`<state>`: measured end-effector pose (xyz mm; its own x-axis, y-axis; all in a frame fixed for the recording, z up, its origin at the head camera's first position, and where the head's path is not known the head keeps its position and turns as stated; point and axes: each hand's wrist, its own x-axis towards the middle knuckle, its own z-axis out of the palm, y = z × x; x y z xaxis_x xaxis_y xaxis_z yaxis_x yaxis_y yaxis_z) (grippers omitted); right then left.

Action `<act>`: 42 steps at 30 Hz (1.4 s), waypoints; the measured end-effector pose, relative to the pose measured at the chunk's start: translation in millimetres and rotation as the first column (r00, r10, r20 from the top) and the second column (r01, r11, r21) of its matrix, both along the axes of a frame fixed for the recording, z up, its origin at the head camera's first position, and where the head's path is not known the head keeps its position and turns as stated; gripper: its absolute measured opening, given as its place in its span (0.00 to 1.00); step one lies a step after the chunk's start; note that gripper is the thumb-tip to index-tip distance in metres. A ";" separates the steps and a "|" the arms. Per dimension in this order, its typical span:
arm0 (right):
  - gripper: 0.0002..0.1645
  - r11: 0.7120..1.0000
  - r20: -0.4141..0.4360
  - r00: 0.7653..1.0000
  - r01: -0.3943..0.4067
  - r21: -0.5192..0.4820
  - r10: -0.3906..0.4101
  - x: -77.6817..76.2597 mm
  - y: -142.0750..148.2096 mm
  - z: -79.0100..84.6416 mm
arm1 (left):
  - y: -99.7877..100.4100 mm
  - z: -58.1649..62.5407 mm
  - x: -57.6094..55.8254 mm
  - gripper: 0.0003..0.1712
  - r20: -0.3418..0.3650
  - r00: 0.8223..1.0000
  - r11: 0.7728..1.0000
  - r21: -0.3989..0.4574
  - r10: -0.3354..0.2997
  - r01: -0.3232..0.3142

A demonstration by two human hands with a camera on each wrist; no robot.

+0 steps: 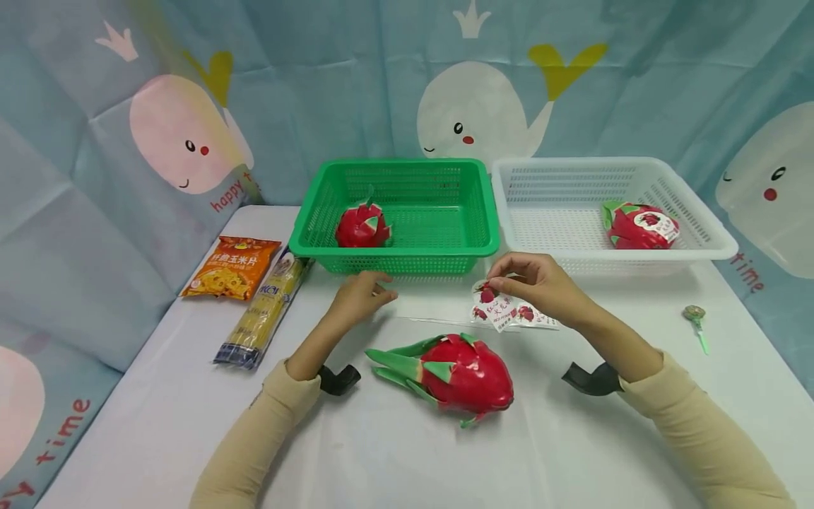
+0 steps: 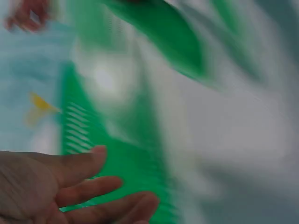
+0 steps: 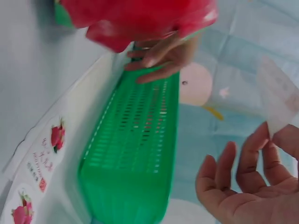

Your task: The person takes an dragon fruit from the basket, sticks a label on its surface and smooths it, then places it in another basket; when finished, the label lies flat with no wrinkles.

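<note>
My right hand pinches a white sticker printed with red dragon fruit between thumb and forefinger. In the right wrist view the sticker stands out from the fingertips, its other fingers loosely bent. Another sticker lies beside it on a pale backing sheet. My left hand hovers in front of the green basket with relaxed fingers, holding nothing; the left wrist view is blurred around it. A large red dragon fruit with green leaves lies on the table between my forearms.
A green basket holds one dragon fruit. The white basket beside it holds another dragon fruit bearing a sticker. An orange snack bag and a noodle pack lie left; a lollipop lies right.
</note>
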<state>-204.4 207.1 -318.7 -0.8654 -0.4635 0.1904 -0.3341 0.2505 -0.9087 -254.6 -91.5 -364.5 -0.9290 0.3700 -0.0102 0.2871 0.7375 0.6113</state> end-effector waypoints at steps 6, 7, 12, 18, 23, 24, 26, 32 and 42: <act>0.05 0.998 0.008 0.999 -0.046 0.032 0.046 4.9 -7.2 3.8 | 37.0 56.1 44.5 0.14 -0.133 0.972 0.965 0.154 -0.193 0.213; 0.05 0.998 -0.003 0.998 -0.057 0.033 0.057 5.7 -8.7 3.3 | 44.0 61.6 48.8 0.14 -0.143 0.967 0.955 0.180 -0.212 0.236; 0.08 0.998 -0.029 0.998 -0.054 0.045 0.055 12.9 -16.3 1.0 | 66.6 68.6 57.7 0.07 -0.202 0.953 0.953 0.157 -0.226 0.259; 0.24 0.980 -0.031 0.985 0.173 0.098 -0.170 29.7 -18.8 -6.0 | 69.6 57.9 58.3 0.04 -0.211 0.970 0.960 0.224 -0.120 0.167; 0.12 0.974 0.059 0.973 0.221 0.055 -0.224 44.6 -12.0 -16.4 | 66.5 45.6 65.1 0.04 -0.156 0.982 0.892 0.423 -0.104 0.162; 0.10 0.975 0.083 0.972 0.219 0.036 -0.222 46.8 -9.8 -17.8 | 65.9 43.0 68.4 0.04 -0.143 0.983 0.873 0.458 -0.112 0.166; 0.09 0.980 0.130 0.971 0.201 0.009 -0.200 50.7 -5.2 -18.6 | 65.6 38.4 77.1 0.04 -0.130 0.983 0.841 0.511 -0.127 0.176; 0.06 0.999 0.187 0.982 -0.036 0.010 0.034 51.9 7.0 -18.3 | 66.6 21.8 111.6 0.02 -0.204 0.974 0.837 0.514 -0.096 0.190; 0.05 0.952 0.213 0.938 -0.295 0.077 0.274 39.2 11.0 -32.0 | 70.9 1.6 133.7 0.06 -0.365 0.930 0.953 0.262 -0.048 0.152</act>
